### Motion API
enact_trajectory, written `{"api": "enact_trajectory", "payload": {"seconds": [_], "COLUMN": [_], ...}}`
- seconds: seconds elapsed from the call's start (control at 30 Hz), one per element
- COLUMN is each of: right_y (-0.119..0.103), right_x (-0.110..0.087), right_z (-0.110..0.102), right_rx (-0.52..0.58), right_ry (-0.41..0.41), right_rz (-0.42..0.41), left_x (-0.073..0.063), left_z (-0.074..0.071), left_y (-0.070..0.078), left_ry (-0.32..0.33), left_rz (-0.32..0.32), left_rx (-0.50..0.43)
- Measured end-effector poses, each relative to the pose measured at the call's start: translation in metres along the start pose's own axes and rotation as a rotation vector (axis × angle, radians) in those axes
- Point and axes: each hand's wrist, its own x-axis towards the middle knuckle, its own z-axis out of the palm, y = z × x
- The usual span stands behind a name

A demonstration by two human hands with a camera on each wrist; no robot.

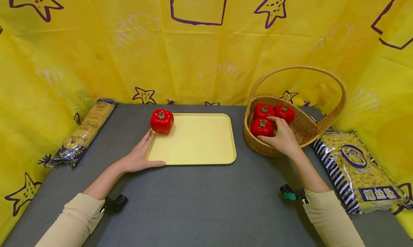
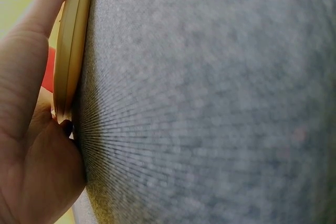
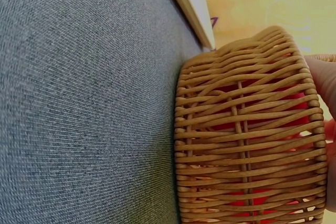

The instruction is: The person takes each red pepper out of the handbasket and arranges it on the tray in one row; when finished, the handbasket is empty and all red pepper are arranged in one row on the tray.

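While the left grip (image 1: pixel 139 157) lies spread against the tray (image 1: pixel 200 139), inside the basket (image 1: pixel 262 148) the right grip (image 1: pixel 284 137) curls round the near pepper (image 1: pixel 260 128), likely light, stiff, slick, best held by its sides.

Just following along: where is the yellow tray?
In the head view, the yellow tray lies near the middle, between the left hand and the wicker basket, with a red pepper at its far left corner.
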Motion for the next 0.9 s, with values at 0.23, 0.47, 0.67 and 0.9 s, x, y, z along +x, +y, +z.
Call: {"api": "enact_trajectory", "payload": {"seconds": [0.23,0.47,0.67,0.9], "right_y": [0.002,0.0,-0.004,-0.012], "right_x": [0.0,-0.002,-0.003,-0.003], "right_z": [0.003,0.003,0.0,-0.005], "right_rx": [-0.009,-0.004,0.002,0.011], "right_ry": [0.03,0.062,0.084,0.131], "right_rz": [-0.015,-0.036,-0.019,-0.015], "left_x": [0.0,-0.001,-0.002,-0.001], "left_z": [0.0,-0.001,-0.002,0.0], "left_y": [0.002,0.003,0.004,0.002], "left_ry": [-0.009,-0.003,-0.007,-0.006], "left_rz": [-0.007,-0.005,-0.009,-0.011], "left_rx": [-0.003,-0.005,-0.001,-0.005]}}
